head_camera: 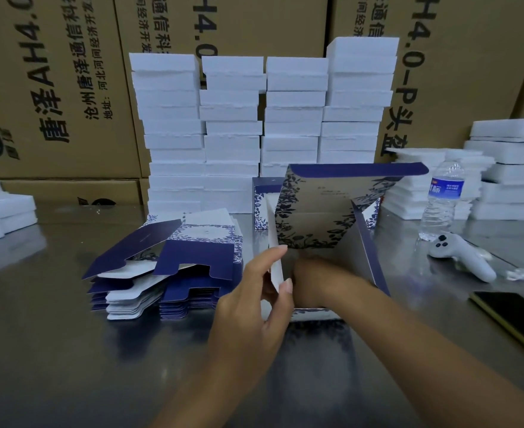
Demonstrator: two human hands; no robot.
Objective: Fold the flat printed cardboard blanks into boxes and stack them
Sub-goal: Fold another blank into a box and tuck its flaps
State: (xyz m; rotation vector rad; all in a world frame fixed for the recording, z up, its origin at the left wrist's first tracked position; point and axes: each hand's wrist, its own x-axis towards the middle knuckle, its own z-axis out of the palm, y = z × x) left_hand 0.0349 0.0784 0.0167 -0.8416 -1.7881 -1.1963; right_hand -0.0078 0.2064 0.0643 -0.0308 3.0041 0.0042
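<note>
The half-formed box [322, 211] stands mid-table in front of me, lid up at the far side. My left hand [254, 291] pinches its white side flap [274, 264]. My right hand [313, 273] is down inside, fingers hidden, so I can't tell its grip. I'm on the side fold; next, I reckon, tuck it in squarely. Flat blanks [168, 273] lie just left.

On the steel bench [53, 335] at right — a water bottle [441, 199], white controller [461, 256], dark phone [514, 316] — brown cartons [53, 88] behind
</note>
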